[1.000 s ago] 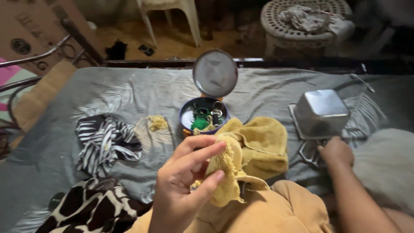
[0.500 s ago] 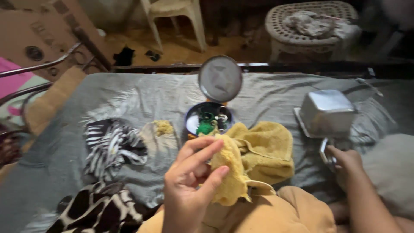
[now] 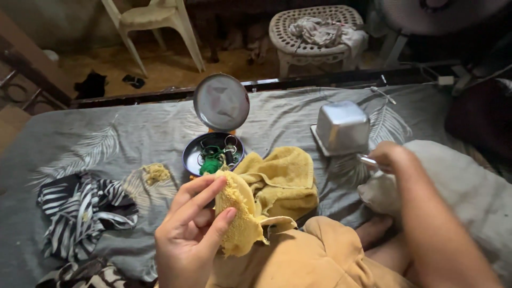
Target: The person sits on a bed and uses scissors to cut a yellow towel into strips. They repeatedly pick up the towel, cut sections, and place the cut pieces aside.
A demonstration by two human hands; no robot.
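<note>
The left hand (image 3: 194, 234) pinched a folded edge of the yellow towel (image 3: 266, 197) over the person's lap, near the bed's front edge. The right hand (image 3: 386, 157) gripped a thin metal tool (image 3: 368, 159) beside the upturned metal container (image 3: 343, 127), right of the open sewing tin (image 3: 213, 154).

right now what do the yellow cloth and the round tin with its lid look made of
Yellow cloth, pinched by the left hand: seemingly cotton terry, with a nubby looped pile and soft folds. Round tin with upright lid: probably thin metal, since the lid's inside has a dull silvery sheen.
</note>
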